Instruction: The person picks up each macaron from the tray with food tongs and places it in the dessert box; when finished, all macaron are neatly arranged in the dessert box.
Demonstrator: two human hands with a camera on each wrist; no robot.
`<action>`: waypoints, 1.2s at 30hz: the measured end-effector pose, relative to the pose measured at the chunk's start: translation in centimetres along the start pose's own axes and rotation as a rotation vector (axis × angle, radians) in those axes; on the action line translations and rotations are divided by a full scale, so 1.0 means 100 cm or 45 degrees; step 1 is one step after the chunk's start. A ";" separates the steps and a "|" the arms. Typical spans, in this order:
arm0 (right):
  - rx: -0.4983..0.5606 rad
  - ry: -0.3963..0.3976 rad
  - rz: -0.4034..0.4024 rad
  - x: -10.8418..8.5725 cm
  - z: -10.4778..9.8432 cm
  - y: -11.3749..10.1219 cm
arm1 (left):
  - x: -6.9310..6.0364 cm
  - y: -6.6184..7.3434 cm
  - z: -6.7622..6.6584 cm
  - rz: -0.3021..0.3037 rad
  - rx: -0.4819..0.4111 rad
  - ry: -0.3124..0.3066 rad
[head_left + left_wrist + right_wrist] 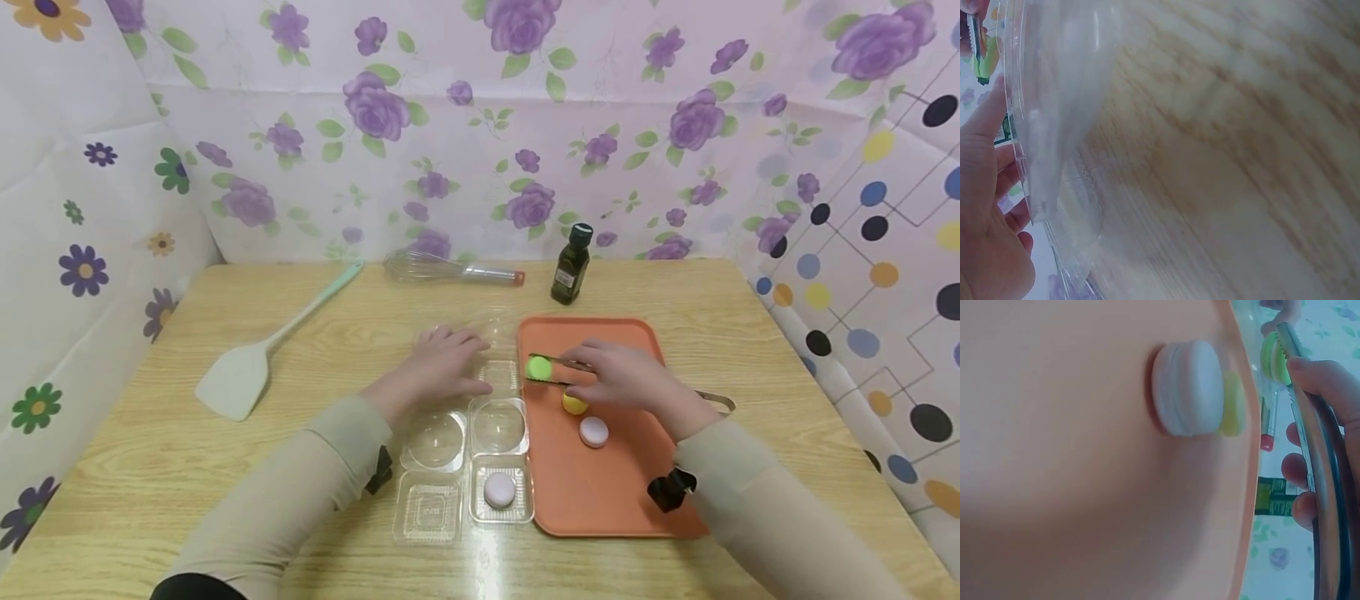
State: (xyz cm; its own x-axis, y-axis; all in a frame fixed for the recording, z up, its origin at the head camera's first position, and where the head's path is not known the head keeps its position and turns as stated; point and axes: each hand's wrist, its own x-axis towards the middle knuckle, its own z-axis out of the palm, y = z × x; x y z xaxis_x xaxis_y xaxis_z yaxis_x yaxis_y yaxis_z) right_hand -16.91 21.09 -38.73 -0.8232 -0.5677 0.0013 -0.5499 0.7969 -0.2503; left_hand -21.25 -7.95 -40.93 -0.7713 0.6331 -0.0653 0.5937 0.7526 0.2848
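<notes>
My right hand (626, 379) grips metal tongs (716, 402) over the orange tray (600, 492). Between the tong tips is a green macaron (537, 368), held up near the tray's left edge. Below the hand, a yellow macaron (575, 405) and a pale lilac macaron (1188, 387) lie on the tray. To the left, my left hand (442, 367) lies over the clear plastic container (435, 442), fingers loosely spread; the left wrist view shows them beside its edge. Another pale macaron (499, 490) sits in the container's front right compartment.
A dark green bottle (572, 265) stands behind the tray. The whisk (453, 271) lies along the table's back edge, and a pale spatula (255, 367) rests at the left. Patterned cloth (450, 125) walls surround the wooden table (337, 350).
</notes>
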 end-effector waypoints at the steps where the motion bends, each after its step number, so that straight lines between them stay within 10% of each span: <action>1: 0.001 -0.005 -0.003 0.003 0.000 -0.001 | 0.000 0.000 0.000 0.000 -0.002 0.004; 36: -0.057 -0.180 -0.065 0.053 0.004 -0.028 | 0.004 -0.003 0.001 0.001 0.037 0.023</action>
State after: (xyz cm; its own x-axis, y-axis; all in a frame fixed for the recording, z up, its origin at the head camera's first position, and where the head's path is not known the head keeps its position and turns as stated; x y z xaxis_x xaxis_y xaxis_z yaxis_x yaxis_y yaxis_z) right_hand -19.66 15.80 -38.37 -0.7675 -0.6289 -0.1242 -0.5992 0.7727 -0.2097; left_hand -21.66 -7.91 -41.18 -0.7745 0.6308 -0.0479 0.6007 0.7571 0.2569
